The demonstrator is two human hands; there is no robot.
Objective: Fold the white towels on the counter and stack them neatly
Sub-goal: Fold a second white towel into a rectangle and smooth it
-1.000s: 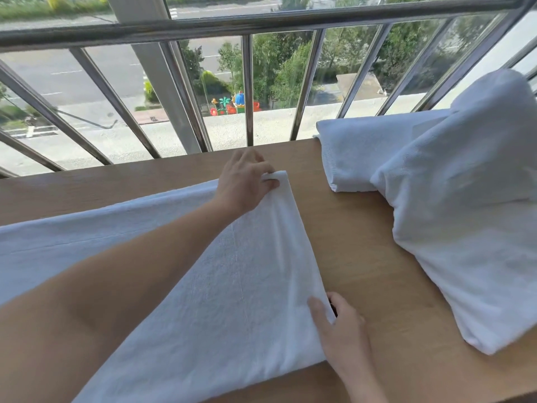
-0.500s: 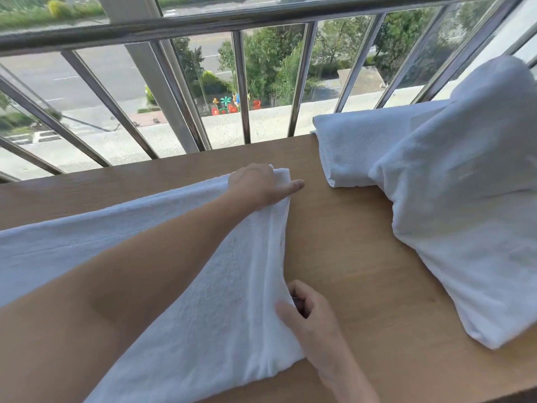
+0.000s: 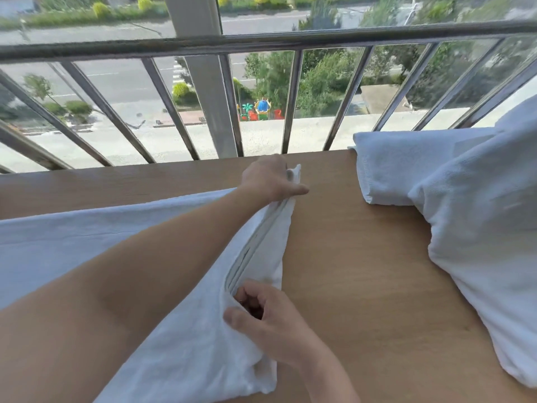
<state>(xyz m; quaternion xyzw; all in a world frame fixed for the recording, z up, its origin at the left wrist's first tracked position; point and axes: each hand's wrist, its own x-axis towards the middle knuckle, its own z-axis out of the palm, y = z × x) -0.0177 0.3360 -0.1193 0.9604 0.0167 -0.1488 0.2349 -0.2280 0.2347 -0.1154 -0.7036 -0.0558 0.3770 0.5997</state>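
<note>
Towel (image 3: 72, 237), judged soft, light and limp, is pinched at its end corners by left hand (image 3: 268, 181) and right hand (image 3: 261, 318).

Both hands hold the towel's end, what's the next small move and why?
Probably carry that end leftward over the spread white terry towel to halve it: the left hand and right hand each pinch a corner, and the edge is raised off the wooden counter.

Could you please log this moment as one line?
left hand: pinches towel far corner | right hand: grips near edge | folded towel: counter, right side
</note>
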